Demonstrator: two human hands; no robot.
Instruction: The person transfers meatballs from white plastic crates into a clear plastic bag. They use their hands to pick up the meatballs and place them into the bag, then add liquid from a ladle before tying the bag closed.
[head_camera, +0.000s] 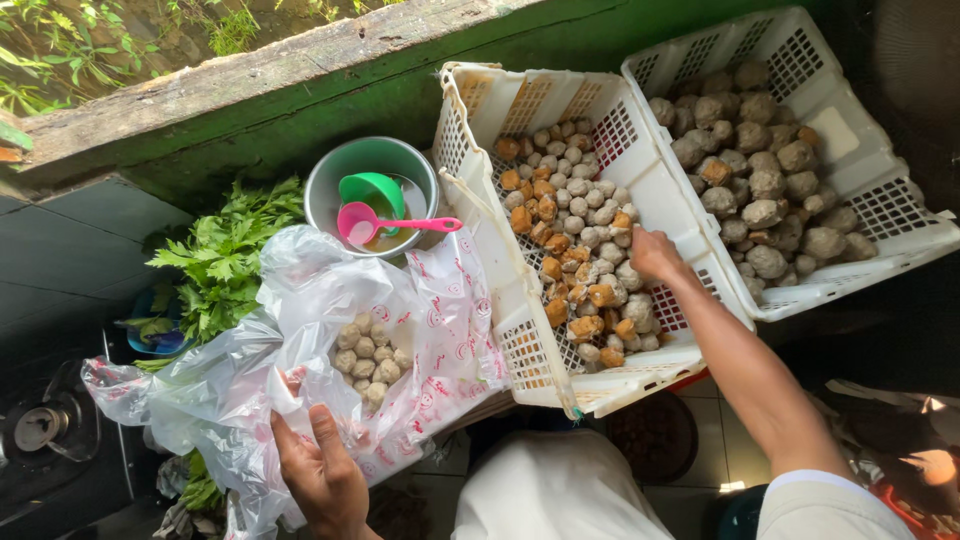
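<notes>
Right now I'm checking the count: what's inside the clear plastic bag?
The plastic bag, held by the left hand, shows a cluster of pale round balls. Crumpled folds hide anything deeper.

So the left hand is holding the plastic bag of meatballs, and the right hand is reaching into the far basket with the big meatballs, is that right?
Not quite. The head view shows the right hand in the near basket, the one with small meatballs and orange pieces, not the far basket of big meatballs. The left hand does hold the plastic bag of meatballs.
</notes>
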